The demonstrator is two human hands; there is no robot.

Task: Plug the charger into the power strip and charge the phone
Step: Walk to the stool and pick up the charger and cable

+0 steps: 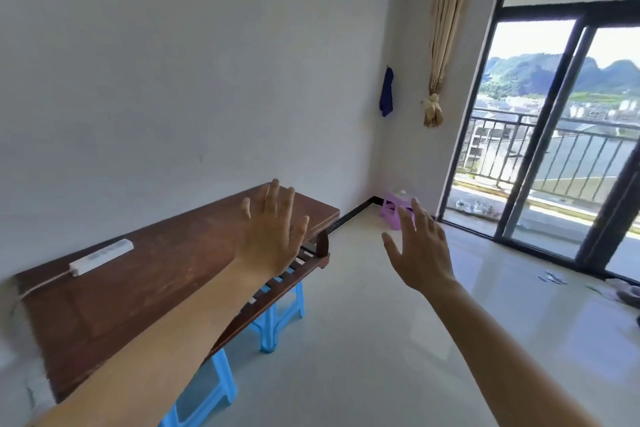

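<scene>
1. One strip [101,257] lies at the far left on the table [145,291], close to the wall, long side running along it. Its white cord [41,286] trails off the left end toward the wall. No plug sits in it that I can see.
2. Under the table's near edge stand blue stools [277,312], which I count as two.
3. Next comes my left hand [272,236], raised over the table's right end, fingers spread, palm away from me, holding nothing.
4. Right of it my right hand [420,250] hangs over bare floor [363,340], also spread wide and empty. Neither hand touches anything.
5. Beyond the right hand, in the corner, stands a purple stool [393,210] with something small and pale on top; I cannot tell what it is.
6. Neither charger nor phone shows anywhere, so I judge the task not yet started; finding them comes first.
7. Handling, as I judge it: the strip is light, rigid plastic and likely to slide on the smooth wood, so I should pin its body flat with one hand. The charger should be pinched by its hard body, never the soft cable. The phone is slick and breakable, best held by its edges.
</scene>
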